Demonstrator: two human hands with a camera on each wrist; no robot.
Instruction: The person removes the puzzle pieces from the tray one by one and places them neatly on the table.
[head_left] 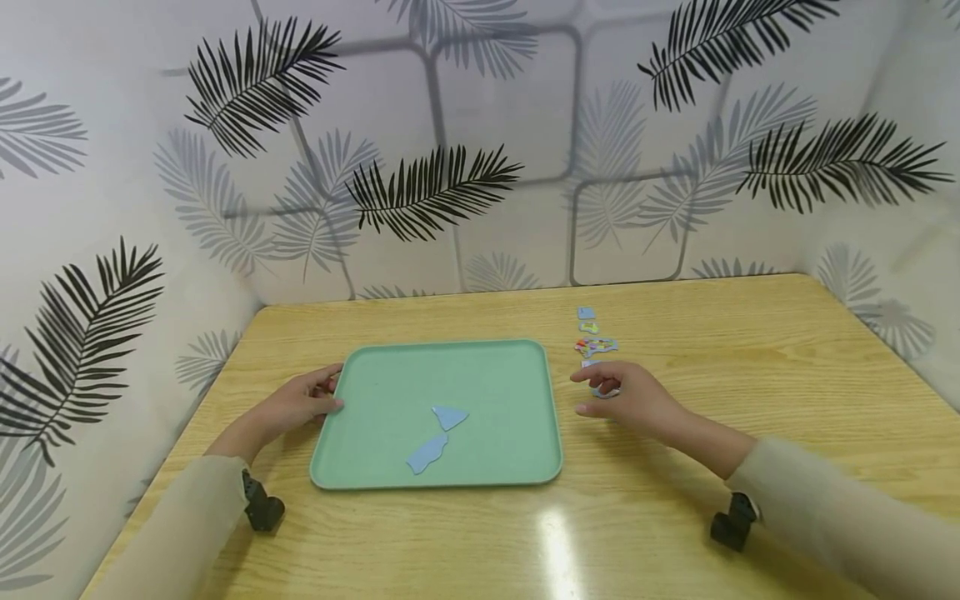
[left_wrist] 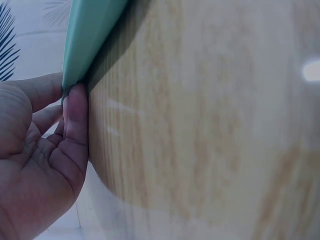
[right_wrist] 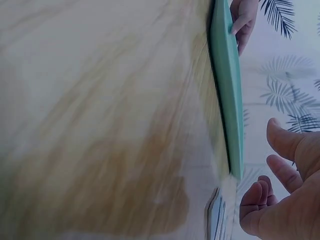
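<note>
A green tray (head_left: 487, 375) lies on the table, and my left hand (head_left: 300, 400) grips the rim at its left side. Seen from the left wrist, the fingers of the left hand (left_wrist: 55, 130) meet at the tray's edge (left_wrist: 92, 37). Two flat light-blue pieces, one roughly triangular (head_left: 450, 417) and one longer with a wavy edge (head_left: 427, 454), lie apart on the tray. To the tray's right, my right hand (head_left: 630, 396) hovers above more flat pieces, thumb and forefinger spread. The right wrist view shows nothing in the right hand (right_wrist: 285, 200).
Behind the right hand, a column of flat pieces runs back across the table: a multicoloured one (head_left: 597, 346), a small yellow-green one (head_left: 589, 327) and a blue one (head_left: 586, 313). A wall with a leaf pattern (head_left: 510, 225) borders the table's (head_left: 750, 350) back edge.
</note>
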